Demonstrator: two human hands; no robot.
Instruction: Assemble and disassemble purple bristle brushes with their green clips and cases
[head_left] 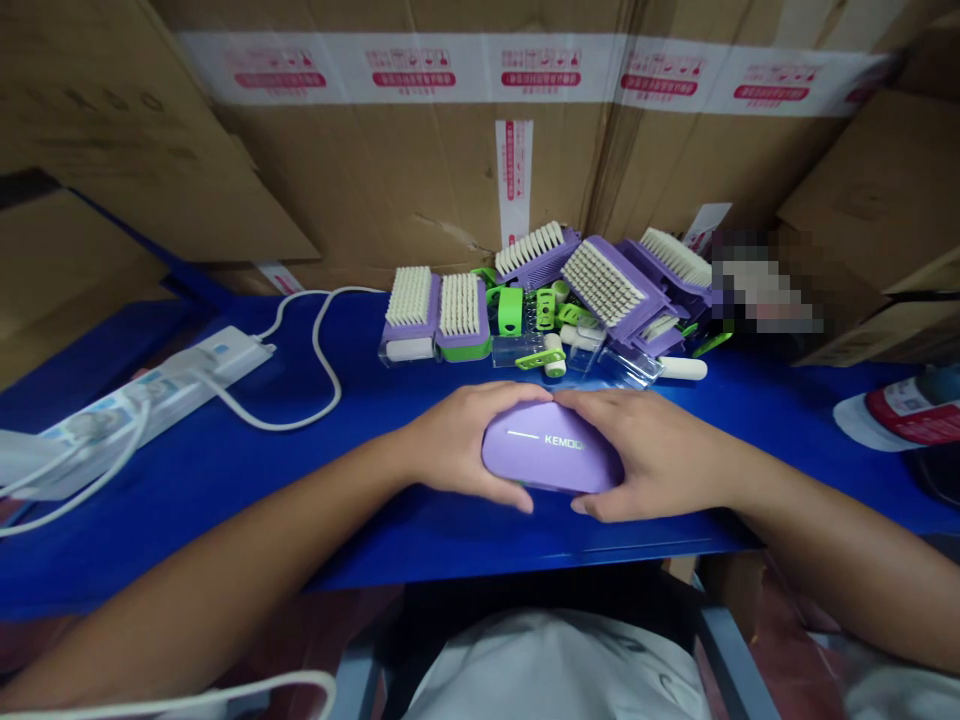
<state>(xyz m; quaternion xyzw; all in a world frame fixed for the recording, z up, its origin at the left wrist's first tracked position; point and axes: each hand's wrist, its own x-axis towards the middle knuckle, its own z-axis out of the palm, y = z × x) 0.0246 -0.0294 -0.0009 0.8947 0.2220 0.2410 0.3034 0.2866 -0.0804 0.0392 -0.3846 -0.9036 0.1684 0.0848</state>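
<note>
While I am watching from far away, my left hand [465, 445] and right hand [652, 455] are cupping a purple KEMOO case [551, 447], with the fingers [510, 395] spread and bending over it, near the front edge of the blue table [420, 540]. Purple brushes [604, 285] are sitting in a pile by the back edge.

We read "KEMOO" in capitals on the purple case [551, 445], the rest hidden; the red print on the carton tape [397, 70] behind it is too small to read.
</note>
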